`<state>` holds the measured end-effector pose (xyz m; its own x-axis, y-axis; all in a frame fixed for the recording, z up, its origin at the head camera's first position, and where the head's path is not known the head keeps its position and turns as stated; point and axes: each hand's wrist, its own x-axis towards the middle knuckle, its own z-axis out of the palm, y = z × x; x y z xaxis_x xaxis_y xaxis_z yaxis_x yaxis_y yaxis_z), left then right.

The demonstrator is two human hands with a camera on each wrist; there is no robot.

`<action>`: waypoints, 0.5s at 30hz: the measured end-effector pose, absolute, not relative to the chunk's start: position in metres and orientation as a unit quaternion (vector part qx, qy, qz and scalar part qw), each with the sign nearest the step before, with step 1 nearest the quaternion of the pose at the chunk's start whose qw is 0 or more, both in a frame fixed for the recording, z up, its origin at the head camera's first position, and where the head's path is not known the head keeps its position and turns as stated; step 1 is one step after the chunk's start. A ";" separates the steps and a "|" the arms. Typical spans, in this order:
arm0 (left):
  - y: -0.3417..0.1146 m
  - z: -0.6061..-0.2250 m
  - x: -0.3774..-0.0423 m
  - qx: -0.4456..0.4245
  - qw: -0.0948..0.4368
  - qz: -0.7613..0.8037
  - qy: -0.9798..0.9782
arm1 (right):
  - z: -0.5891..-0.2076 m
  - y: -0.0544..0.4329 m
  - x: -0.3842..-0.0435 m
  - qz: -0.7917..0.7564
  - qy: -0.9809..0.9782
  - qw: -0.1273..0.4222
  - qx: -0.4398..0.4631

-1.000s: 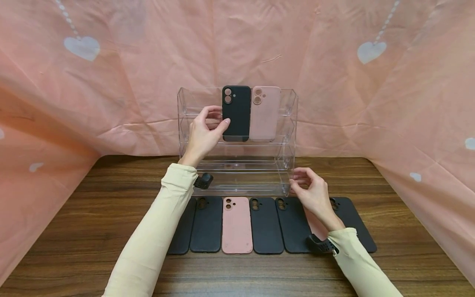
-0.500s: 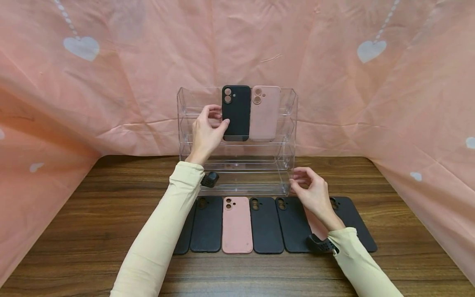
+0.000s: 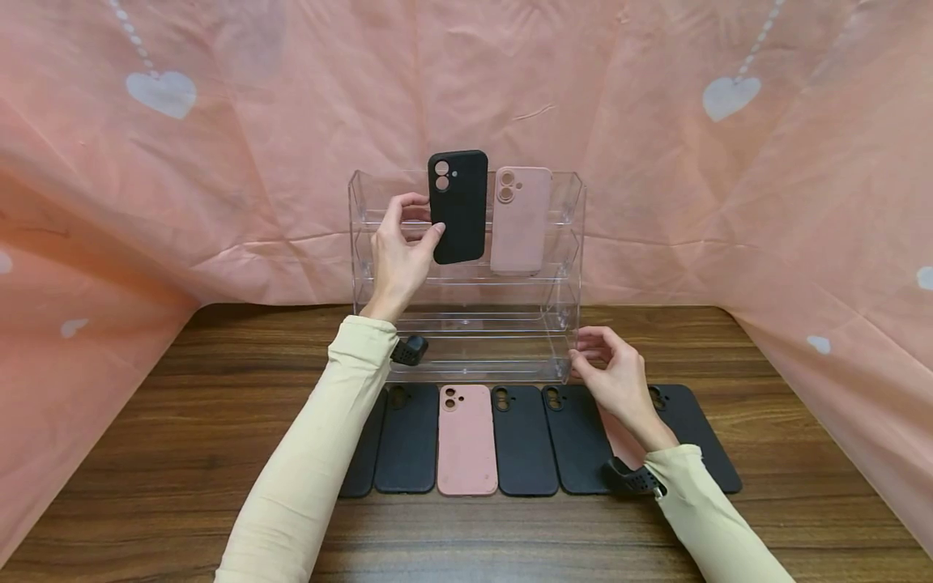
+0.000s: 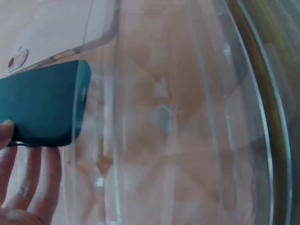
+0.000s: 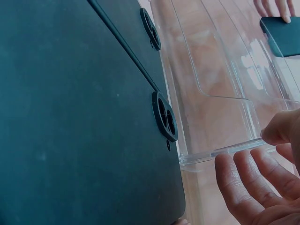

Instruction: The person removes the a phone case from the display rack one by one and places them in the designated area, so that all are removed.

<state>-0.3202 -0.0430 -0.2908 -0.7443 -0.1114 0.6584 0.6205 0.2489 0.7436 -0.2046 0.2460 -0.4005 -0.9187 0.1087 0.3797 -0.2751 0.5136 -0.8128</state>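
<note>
My left hand (image 3: 402, 259) pinches a black phone case (image 3: 461, 210) by its left edge, thumb in front and fingers behind. The case is held up at the top tier of a clear tiered display rack (image 3: 466, 374), tilted slightly, its lower end above the tier's front lip. Beside it, a pink phone case (image 3: 521, 220) leans upright in that tier. At the rack's lower right, my right hand (image 3: 615, 380) grips the side edge; the right wrist view shows the thumb on one face of the clear panel (image 5: 220, 117) and fingers (image 5: 234, 187) on the other.
Before the rack lies a row of several phone cases on the wooden table (image 3: 466, 542): a pink case (image 3: 467, 441), black ones such as this black case (image 3: 525, 444), and another pink one mostly under my right wrist. Pink cloth (image 3: 466, 81) surrounds the table.
My left hand has raised the black case out of the top tier, slightly leftward, and it now tilts a little. The right hand keeps its place on the rack.
</note>
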 end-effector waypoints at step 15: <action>-0.057 -0.281 -0.302 -0.218 0.294 -0.627 -0.688 | -0.401 0.247 -0.205 0.479 -0.852 0.205 0.047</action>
<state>-0.3021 -0.0567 -0.2805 -0.7323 -0.0690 0.6775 0.6681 0.1199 0.7343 -0.2048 0.2474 -0.4009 -0.9118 0.1158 0.3939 -0.2764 0.5362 -0.7976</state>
